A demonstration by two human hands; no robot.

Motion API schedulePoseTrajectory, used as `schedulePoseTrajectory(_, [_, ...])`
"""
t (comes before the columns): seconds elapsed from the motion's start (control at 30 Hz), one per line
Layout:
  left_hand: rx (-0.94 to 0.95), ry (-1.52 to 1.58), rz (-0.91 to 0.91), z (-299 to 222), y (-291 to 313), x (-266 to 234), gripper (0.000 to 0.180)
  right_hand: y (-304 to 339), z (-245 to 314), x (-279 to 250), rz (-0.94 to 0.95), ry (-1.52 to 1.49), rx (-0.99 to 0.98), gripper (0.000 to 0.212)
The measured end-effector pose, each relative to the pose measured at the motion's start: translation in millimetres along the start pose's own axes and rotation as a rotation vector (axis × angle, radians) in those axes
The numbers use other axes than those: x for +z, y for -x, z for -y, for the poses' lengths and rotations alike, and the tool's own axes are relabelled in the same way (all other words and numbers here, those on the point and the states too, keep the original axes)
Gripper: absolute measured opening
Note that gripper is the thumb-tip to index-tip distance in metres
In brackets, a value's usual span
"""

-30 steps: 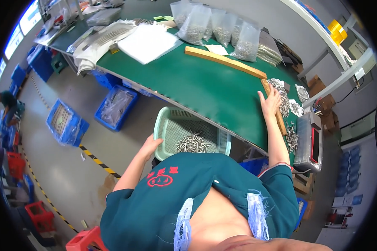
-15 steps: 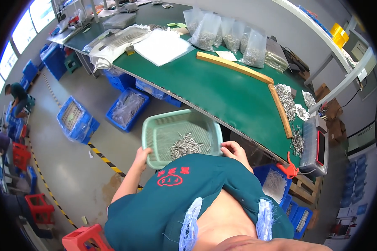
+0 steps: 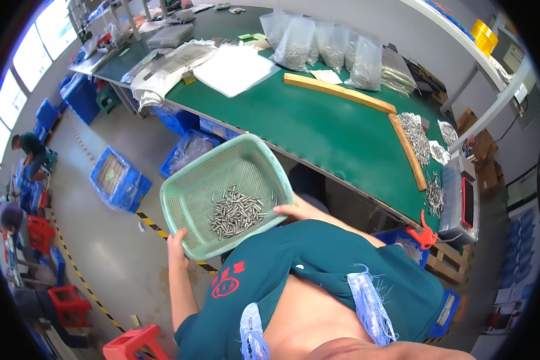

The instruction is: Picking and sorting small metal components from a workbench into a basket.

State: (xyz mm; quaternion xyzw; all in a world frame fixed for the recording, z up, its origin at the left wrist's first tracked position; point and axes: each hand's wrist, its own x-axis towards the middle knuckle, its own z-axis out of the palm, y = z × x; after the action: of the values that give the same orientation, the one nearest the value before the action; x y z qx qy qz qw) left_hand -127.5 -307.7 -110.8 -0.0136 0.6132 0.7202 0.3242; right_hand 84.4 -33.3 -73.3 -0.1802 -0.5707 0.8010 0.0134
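A light green plastic basket (image 3: 180, 177) is held in front of my body, beyond the table's near edge. A heap of small silvery metal pins (image 3: 237, 211) lies on its mesh floor. My left hand (image 3: 178, 247) grips the rim at the near left corner. On the right side, my right hand (image 3: 297, 207) is closed over the rim, its thumb on the inner side. The fingers under the rim are hidden on both hands.
A green-topped table (image 3: 318, 138) carries wooden strips (image 3: 339, 93), bags of metal parts (image 3: 293, 51), loose pins (image 3: 415, 139) and white sheets (image 3: 234, 69). Blue crates (image 3: 117, 180) stand on the floor, a red stool (image 3: 137, 342) at lower left. Another person (image 3: 30, 150) sits far left.
The basket has moved left and nearer to me, and now tilts toward me and is turned. Both hands have gone along with it, and the right hand now clasps the rim.
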Motion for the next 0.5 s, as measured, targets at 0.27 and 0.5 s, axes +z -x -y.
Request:
schedulePoseTrajectory(0.27, [0.1, 0.307, 0.195, -39.6, 15.6, 63.2, 0.059, 22.4, 58.1, -13.1, -0.194, -0.173, -0.1, 0.063])
schedulePoseTrajectory(0.5, [0.201, 0.21, 0.712, -51.6, -18.2, 128.8, 0.074, 47.5, 54.0, -51.2, -0.395, -0.502, -0.224, 0.037])
